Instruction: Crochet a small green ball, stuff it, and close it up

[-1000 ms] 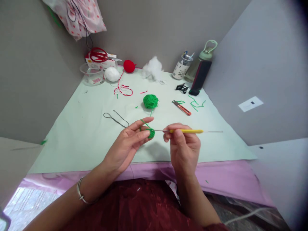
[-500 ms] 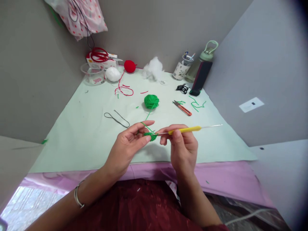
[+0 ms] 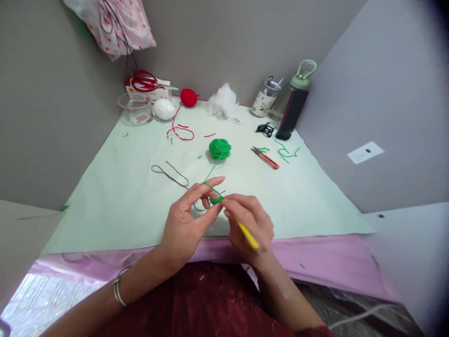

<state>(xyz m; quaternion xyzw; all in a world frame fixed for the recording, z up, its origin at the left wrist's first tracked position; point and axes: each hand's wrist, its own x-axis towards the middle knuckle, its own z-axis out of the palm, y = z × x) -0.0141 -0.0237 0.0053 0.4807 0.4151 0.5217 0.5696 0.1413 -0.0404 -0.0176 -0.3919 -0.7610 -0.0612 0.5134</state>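
Crochet hook (image 3: 247, 234) angled in to green crochet piece (image 3: 215, 201), over mat (image 3: 315, 201).
Right hand (image 3: 249, 222) grips hook: long axis diagonal, front up-left, rear down-right toward wrist; tip hidden. Left hand (image 3: 187, 222) pinches piece, nearer wearer than green yarn ball (image 3: 220, 149).

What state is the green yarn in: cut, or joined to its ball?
Joined: one strand runs from the green ball over a finger of the left hand to the green piece.

On our table (image 3: 133, 210), stuffing (image 3: 223, 102) lies behind the nearer yarn ball (image 3: 220, 148), with snips (image 3: 265, 158) and bottle (image 3: 282, 103) to its right.
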